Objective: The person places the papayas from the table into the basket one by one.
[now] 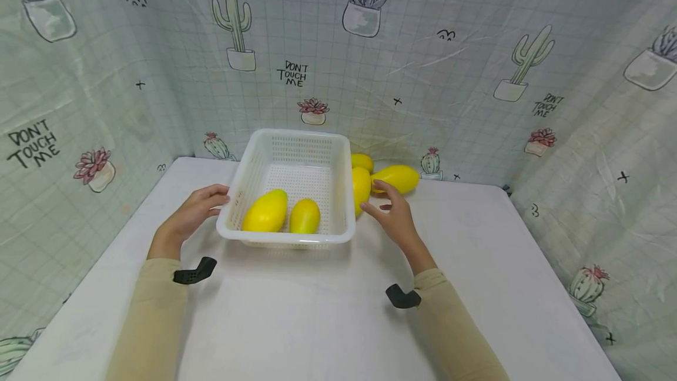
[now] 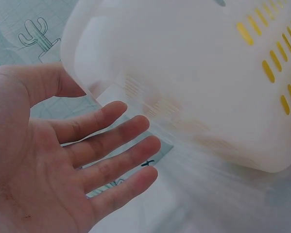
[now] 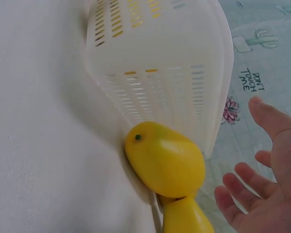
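A white plastic basket (image 1: 285, 238) with slotted walls stands on the table, holding two yellow mangoes, a larger mango (image 1: 266, 211) and a smaller mango (image 1: 305, 217), along its near side. By the basket's left wall is my left hand (image 1: 195, 215); its thumb reaches the rim in the left wrist view and its fingers (image 2: 121, 145) extend loosely. My right hand (image 1: 395, 219) hovers right of the basket, thumb and fingers apart, nothing between them. Beside it lie three more mangoes: one mango (image 1: 361, 186) against the basket's right wall, another mango (image 1: 402, 179) farther right, and a partly hidden mango (image 1: 362, 161) behind.
The white table (image 1: 296, 310) meets a cactus-printed cloth (image 1: 402, 75) at the back, and the cloth continues along both sides. A black wrist device (image 1: 194, 271) sits at the left cuff, and a similar black device (image 1: 403, 297) at the right.
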A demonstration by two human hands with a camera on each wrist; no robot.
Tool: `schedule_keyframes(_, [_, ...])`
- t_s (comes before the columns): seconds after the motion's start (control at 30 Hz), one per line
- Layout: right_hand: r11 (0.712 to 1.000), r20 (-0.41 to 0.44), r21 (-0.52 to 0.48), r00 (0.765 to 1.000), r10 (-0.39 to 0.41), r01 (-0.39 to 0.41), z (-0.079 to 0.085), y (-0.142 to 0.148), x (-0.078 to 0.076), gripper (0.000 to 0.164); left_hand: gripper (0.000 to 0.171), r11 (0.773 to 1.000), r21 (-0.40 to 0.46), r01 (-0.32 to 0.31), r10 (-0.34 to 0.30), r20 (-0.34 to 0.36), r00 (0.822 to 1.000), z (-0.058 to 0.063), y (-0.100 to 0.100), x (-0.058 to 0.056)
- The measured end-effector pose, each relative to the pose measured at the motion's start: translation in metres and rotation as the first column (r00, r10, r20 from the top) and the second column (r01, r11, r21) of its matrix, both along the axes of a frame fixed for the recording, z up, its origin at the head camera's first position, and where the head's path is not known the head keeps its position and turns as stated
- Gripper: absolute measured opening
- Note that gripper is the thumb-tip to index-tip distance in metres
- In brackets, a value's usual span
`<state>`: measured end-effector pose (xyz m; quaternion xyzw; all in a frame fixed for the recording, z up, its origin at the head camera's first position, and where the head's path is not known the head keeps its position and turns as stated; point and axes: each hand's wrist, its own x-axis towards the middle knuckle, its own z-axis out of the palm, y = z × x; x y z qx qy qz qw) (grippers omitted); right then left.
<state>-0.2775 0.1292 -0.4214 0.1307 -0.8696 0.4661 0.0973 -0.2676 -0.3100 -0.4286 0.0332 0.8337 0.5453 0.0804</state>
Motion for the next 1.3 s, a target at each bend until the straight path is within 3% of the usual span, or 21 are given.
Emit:
schedule_keyframes(1.1, [0.999,0.081,0.010,0.996,-0.040,0.040,-0.0054,-0.0038,-0.0066,0.065,0.053,1.000,0.005,-0.014,0.014,0.007,1.000,-0.0018,-0.0022,0.0002])
schedule_keyframes(1.3, [0.998,0.081,0.006,0.995,-0.059,0.058,-0.0082,-0.0046,-0.0083,0.065,0.051,0.999,0.040,0.007,-0.006,-0.006,1.000,-0.0025,-0.0017,-0.0009])
